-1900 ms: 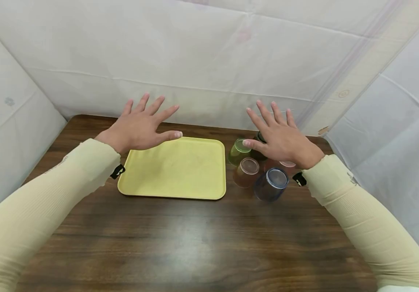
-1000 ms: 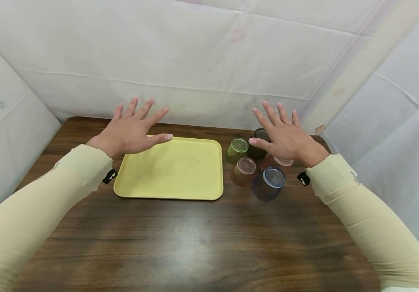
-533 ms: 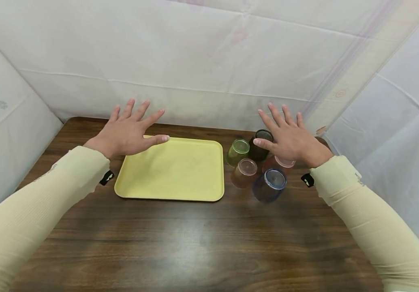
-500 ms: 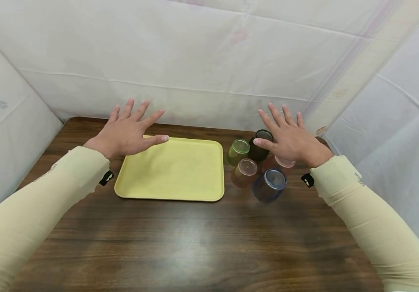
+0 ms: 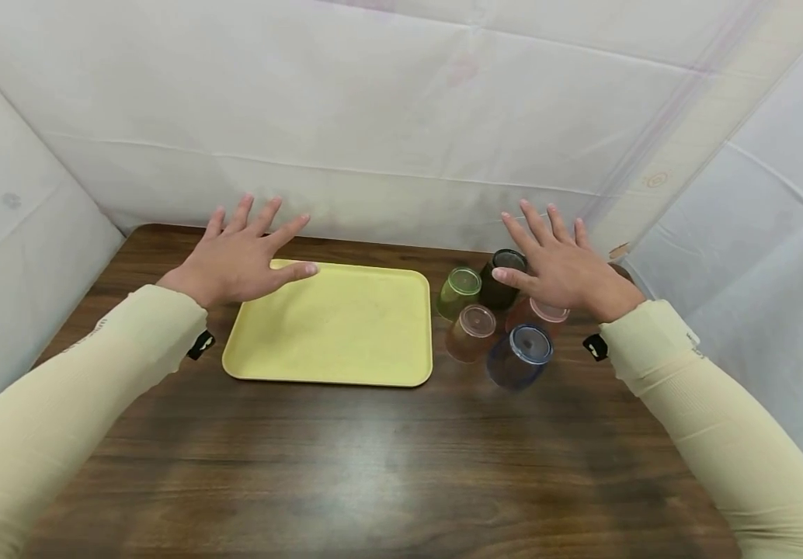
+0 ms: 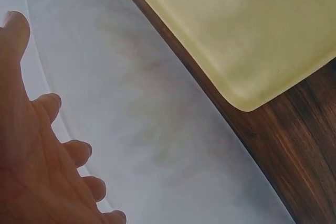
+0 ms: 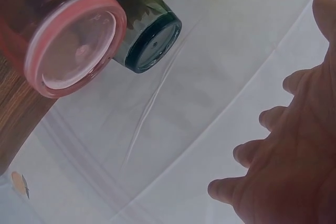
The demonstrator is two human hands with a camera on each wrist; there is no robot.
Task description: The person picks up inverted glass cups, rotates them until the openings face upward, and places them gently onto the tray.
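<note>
Both hands hover released, fingers spread, holding nothing. The left hand [image 5: 237, 252] is over the far left corner of the yellow tray [image 5: 345, 341], which lies on the wooden surface [image 5: 373, 466]. The right hand [image 5: 562, 268] hangs above five upturned cups — it partly hides the red cup [image 5: 537, 314] and overlaps the dark cup [image 5: 498, 283]; the green cup [image 5: 459, 291], pink cup [image 5: 471, 332] and blue cup [image 5: 519, 355] show fully.
</note>
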